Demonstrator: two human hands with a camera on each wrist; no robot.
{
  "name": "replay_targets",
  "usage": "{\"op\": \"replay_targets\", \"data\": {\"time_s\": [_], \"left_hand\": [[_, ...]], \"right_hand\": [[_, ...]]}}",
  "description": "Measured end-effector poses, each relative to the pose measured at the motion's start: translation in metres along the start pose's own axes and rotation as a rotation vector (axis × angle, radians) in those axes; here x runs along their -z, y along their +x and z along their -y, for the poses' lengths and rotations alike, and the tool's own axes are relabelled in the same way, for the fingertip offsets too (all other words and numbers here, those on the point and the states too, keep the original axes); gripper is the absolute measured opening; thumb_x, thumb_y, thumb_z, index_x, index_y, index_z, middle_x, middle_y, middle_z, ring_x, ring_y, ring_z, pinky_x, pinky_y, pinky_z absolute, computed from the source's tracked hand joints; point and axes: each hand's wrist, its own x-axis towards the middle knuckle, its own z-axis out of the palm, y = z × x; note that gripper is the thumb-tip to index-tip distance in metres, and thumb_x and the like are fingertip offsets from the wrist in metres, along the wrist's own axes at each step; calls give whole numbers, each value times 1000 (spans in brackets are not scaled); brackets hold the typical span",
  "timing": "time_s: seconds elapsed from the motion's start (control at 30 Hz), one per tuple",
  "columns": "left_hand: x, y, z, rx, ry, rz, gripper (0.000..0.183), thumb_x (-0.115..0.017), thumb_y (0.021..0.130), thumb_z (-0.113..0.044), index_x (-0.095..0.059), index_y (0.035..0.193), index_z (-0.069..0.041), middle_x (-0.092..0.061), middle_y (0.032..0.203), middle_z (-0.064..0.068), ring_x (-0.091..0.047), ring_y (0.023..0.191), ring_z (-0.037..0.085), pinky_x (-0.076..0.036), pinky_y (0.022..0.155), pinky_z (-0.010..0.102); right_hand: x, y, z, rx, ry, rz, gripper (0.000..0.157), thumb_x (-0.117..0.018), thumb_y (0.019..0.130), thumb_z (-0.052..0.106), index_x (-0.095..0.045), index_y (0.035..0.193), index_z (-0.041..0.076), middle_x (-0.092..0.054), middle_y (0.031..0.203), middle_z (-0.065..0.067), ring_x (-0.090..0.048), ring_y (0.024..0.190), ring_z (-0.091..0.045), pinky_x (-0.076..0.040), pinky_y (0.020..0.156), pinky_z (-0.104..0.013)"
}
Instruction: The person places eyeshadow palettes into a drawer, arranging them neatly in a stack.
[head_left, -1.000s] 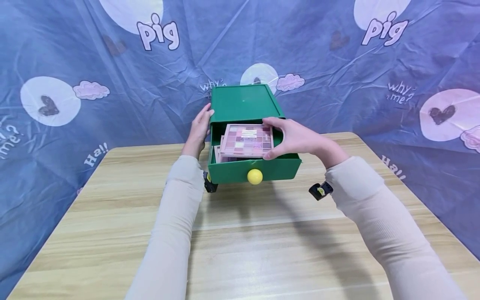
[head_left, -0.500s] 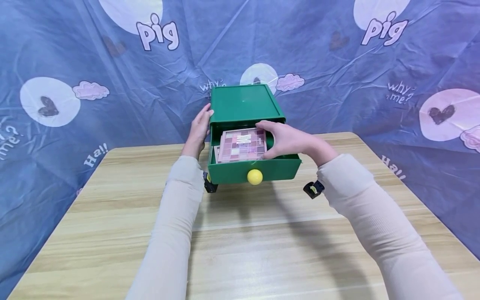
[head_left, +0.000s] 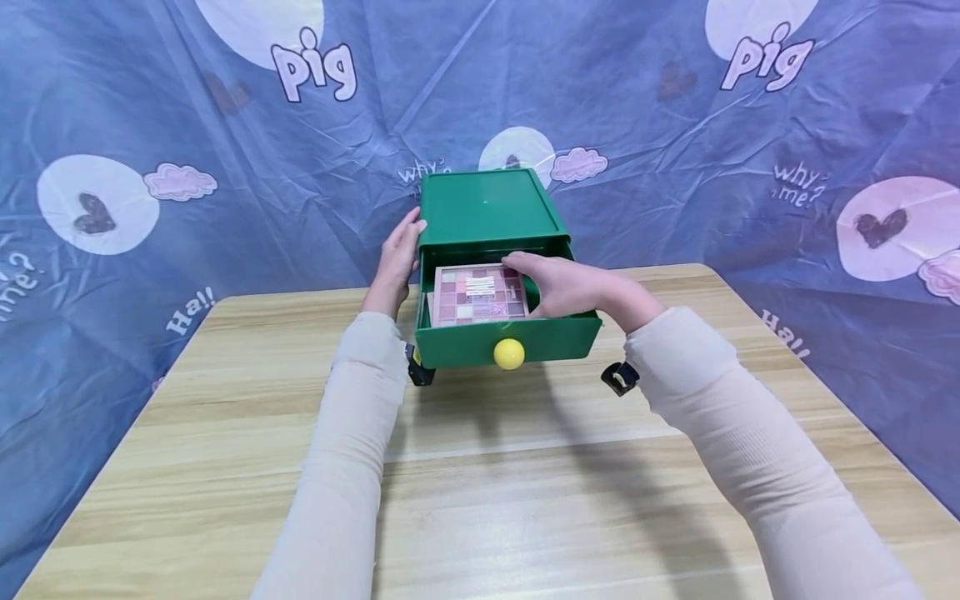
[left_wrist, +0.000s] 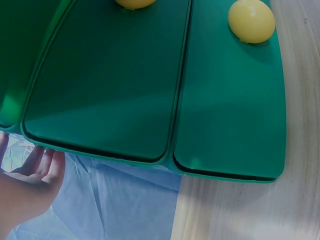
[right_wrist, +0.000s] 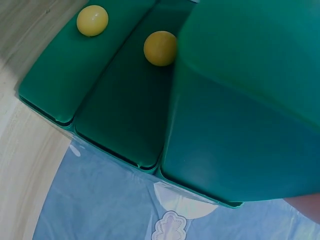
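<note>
A green drawer cabinet (head_left: 491,204) stands on the table with its top drawer (head_left: 457,346) pulled out; a round yellow knob (head_left: 509,354) sits on the drawer's front. My right hand (head_left: 558,283) reaches over the drawer and holds a pink eyeshadow palette (head_left: 480,292) by its right end, thumb near the front, fingers at the back. The palette lies low inside the drawer's left part, with an edge of another pink item just left of it. My left hand (head_left: 395,262) rests against the cabinet's left side, fingers extended. In the right wrist view the drawer hides most of the right hand.
Below the pulled-out drawer are two shut drawers, their yellow knobs (left_wrist: 251,21) showing in the left wrist view. The cabinet stands towards the back of the wooden table (head_left: 262,417). A blue printed cloth (head_left: 637,108) hangs behind.
The palette has gone down and left into the drawer, covering the pink items beneath it. My right hand moved left and lower with it; my left hand stayed in place.
</note>
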Motion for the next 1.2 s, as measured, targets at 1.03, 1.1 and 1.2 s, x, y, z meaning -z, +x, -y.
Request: {"op": "replay_targets", "data": {"time_s": [1.03, 1.1, 1.2], "left_hand": [[1, 0, 2, -11, 2, 14, 45, -50, 83, -35, -43, 128, -31, -37, 130, -5, -37, 110, 10, -29, 90, 38], [1, 1, 2, -11, 4, 14, 45, -49, 83, -35, -42, 128, -32, -37, 130, -5, -36, 111, 10, -29, 90, 38], [1, 1, 2, -12, 7, 18, 46, -49, 84, -35, -41, 129, -31, -36, 131, -5, -36, 112, 10, -28, 91, 39]], "right_hand": [[-29, -70, 31, 182, 322, -593, 38, -64, 77, 10, -54, 113, 0, -55, 110, -8, -50, 99, -17, -37, 85, -30], [-38, -75, 35, 205, 334, -653, 30, -64, 76, 6, -58, 105, -1, -59, 101, -7, -54, 90, -16, -41, 79, -29], [-52, -80, 38, 216, 354, -706, 19, -64, 75, 1, -60, 93, 0, -61, 88, -1, -55, 75, -13, -44, 68, -27]]}}
